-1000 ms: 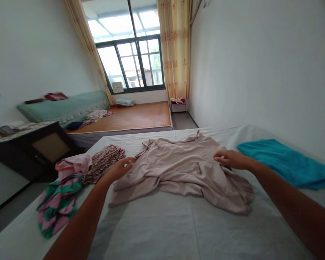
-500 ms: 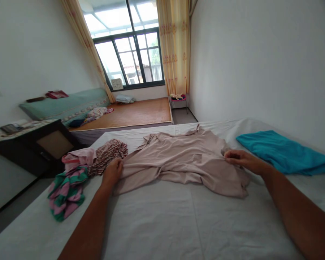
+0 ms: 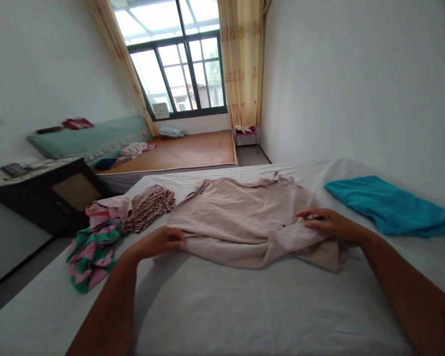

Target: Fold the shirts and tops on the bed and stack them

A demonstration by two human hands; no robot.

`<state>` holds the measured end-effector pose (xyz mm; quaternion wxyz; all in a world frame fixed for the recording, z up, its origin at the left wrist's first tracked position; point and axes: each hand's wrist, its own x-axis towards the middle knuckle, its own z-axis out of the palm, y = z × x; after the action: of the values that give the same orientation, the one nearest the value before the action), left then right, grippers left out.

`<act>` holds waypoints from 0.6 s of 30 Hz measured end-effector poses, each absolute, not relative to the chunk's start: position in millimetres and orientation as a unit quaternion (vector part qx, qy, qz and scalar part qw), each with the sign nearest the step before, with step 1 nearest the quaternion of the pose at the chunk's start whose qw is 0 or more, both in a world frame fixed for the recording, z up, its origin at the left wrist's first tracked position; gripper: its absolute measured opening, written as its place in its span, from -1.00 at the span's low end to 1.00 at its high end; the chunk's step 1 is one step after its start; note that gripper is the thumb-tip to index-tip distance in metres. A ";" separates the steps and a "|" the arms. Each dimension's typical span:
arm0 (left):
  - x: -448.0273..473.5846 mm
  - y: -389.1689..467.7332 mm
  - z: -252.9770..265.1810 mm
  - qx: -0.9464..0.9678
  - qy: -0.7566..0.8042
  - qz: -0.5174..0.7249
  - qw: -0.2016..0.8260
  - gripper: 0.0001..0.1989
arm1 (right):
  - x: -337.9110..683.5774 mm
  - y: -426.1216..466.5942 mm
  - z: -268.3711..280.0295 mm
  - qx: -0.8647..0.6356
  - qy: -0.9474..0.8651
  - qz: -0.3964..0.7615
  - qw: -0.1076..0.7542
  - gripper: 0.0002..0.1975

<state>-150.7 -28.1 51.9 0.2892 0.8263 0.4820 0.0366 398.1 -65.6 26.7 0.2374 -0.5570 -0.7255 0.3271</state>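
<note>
A pale pink shirt (image 3: 237, 207) with dark lettering near its upper left edge lies spread and partly wrinkled across the white sheet. At its near left edge, the fingers of my left hand (image 3: 166, 242) pinch the cloth. My right hand (image 3: 328, 225) grips the fabric on the shirt's right side with bent fingers. Just below that hand, a sleeve folds across the shirt, its end pointing to the middle. Some fingertips are hidden by the cloth.
On the left lie a brown striped garment (image 3: 152, 205), a pink garment (image 3: 109, 210) and a green-and-pink garment (image 3: 94, 252). Folded blue cloth (image 3: 389, 205) rests at right by the wall. Beyond are a dark cabinet (image 3: 72, 193) and a mat-covered bed (image 3: 196, 151).
My left hand has moved right and slightly nearer, drawing the shirt's near left edge with it. My right hand has shifted a little left, and the sleeve now lies across the front.
</note>
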 end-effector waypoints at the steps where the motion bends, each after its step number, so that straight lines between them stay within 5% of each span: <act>1: -148.4 -33.9 54.0 0.831 0.461 -0.005 0.312 -0.73 | 395.1 -66.5 25.9 -0.552 -0.736 0.322 0.223 -0.40; 7: -151.3 -56.3 40.3 0.848 0.510 0.013 0.146 -0.78 | 395.5 -66.0 19.8 -0.532 -0.754 0.356 0.149 -0.49; 12: -160.8 -59.9 34.1 0.803 0.594 0.021 0.039 -0.70 | 399.6 -71.9 35.4 -0.505 -0.745 0.378 0.218 -0.57; 18: -214.9 -69.6 48.9 0.737 0.585 0.329 0.073 -0.78 | 416.7 -89.3 47.3 -0.317 -0.753 0.548 0.177 -0.66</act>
<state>-214.9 -69.6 48.9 0.0733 0.7375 0.5850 0.3294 416.7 -89.3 47.3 0.1765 -0.3170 -0.7534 0.5484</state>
